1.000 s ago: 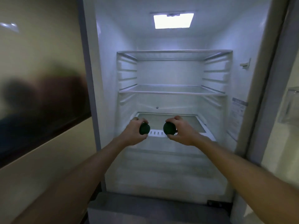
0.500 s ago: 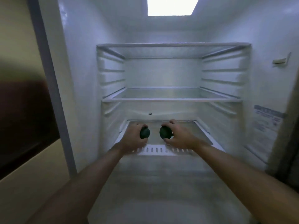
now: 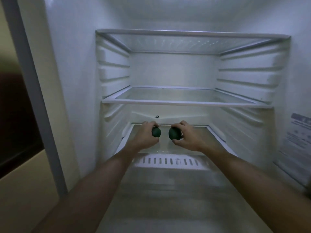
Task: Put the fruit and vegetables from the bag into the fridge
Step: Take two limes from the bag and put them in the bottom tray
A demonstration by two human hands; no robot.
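Fruit (image 3: 156,132) was held in the left grip (image 3: 146,137), second fruit (image 3: 175,134) in the right grip (image 3: 186,137). Both were dark green, rounded and dull-skinned, side by side with a small gap. Each grip was curled round its piece, fingers over the top, thumb beneath. Both pieces were inside the fridge (image 3: 75,64), low over the bottom shelf (image 3: 203,140) towards its back; contact with the glass could not be told. Bottom shelf was clear glass, white-framed, with a slotted white strip (image 3: 168,161) along its front. Middle shelf (image 3: 178,98) and top shelf (image 3: 176,42) were the same glass. Side walls were ribbed white plastic.
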